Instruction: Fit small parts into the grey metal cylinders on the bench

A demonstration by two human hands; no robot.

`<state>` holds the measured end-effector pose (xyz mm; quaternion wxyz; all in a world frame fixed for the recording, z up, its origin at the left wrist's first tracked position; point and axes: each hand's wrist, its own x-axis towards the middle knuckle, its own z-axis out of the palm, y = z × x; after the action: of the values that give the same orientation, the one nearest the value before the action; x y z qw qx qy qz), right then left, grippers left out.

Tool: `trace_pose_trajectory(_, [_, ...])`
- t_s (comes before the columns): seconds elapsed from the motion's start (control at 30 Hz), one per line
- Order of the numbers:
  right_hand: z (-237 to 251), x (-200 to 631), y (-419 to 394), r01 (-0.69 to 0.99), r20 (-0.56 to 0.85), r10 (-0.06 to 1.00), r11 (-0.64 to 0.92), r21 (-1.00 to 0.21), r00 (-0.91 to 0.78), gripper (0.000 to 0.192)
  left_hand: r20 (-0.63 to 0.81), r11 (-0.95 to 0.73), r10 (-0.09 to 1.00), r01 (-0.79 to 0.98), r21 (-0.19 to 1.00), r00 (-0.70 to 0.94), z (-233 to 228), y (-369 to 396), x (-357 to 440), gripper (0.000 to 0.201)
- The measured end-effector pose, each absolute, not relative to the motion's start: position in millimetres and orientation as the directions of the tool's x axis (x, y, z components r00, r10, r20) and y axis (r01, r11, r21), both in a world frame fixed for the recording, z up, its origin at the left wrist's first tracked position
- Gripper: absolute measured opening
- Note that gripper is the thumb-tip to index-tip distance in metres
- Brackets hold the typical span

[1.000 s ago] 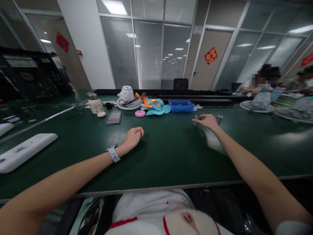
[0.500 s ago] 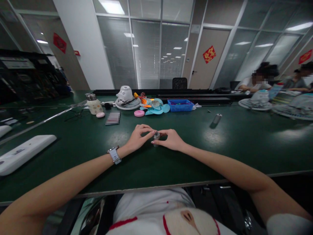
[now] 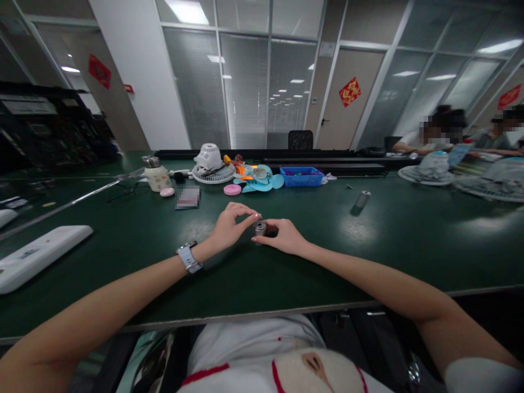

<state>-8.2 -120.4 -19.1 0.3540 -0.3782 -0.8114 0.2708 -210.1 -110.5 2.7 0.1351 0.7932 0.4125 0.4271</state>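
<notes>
At the middle of the green table a small grey metal cylinder (image 3: 259, 230) stands upright, a round dark-centred end facing up. My right hand (image 3: 287, 238) grips it from the right, with the thumb at the near side and the fingers at the far side. Just above its top, the fingertips of my left hand (image 3: 230, 228) are pinched together. Whatever may be between those fingertips is too small to make out. A second metal cylinder (image 3: 363, 198) stands farther back on the right, apart from both hands.
Along the back stand a patterned bottle (image 3: 157, 178), a white fan part (image 3: 209, 158), light-blue fan blades (image 3: 262, 184), a pink ring (image 3: 232, 189) and a blue tray (image 3: 302, 177). A long white part (image 3: 45, 256) lies left. People sit at far right near fan parts (image 3: 436, 166).
My left fingertips have lifted slightly off the cylinder's top, which now shows more plainly. My right hand still holds the cylinder, shifted very slightly left.
</notes>
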Motion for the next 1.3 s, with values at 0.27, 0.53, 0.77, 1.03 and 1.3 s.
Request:
trace_pose_trajectory(0.27, [-19.5,-8.7,-121.7,0.432,0.369,0.803,0.572,-0.697,-0.468,0.04,0.488,-0.539,0.828,0.629,0.56,0.275,-12.5,-92.2,-231.2,0.028])
trace_pose_trajectory(0.53, [-11.1,73.7,-58.6,0.671,0.45,0.89,0.375,-0.639,-0.069,0.045,0.291,-0.507,0.86,0.628,0.59,0.42,-21.8,-93.2,-232.1,0.031])
trace_pose_trajectory(0.77, [-11.4,178.1,-15.7,0.827,0.317,0.838,-0.247,-0.505,0.444,0.049,0.293,-0.379,0.925,0.621,0.686,0.241,-24.4,-89.4,-232.5,0.042])
trace_pose_trajectory(1.03, [-18.1,162.7,-20.1,0.758,0.333,0.734,-0.365,-0.54,0.592,0.073,0.295,-0.313,0.946,0.599,0.737,0.132,-28.3,-87.5,-234.4,0.036])
trace_pose_trajectory(1.3, [-14.0,43.3,-88.0,0.729,0.502,0.726,0.64,-0.242,-0.471,0.046,0.327,-0.27,0.945,0.543,0.795,-0.008,-28.0,-86.9,-233.2,0.03])
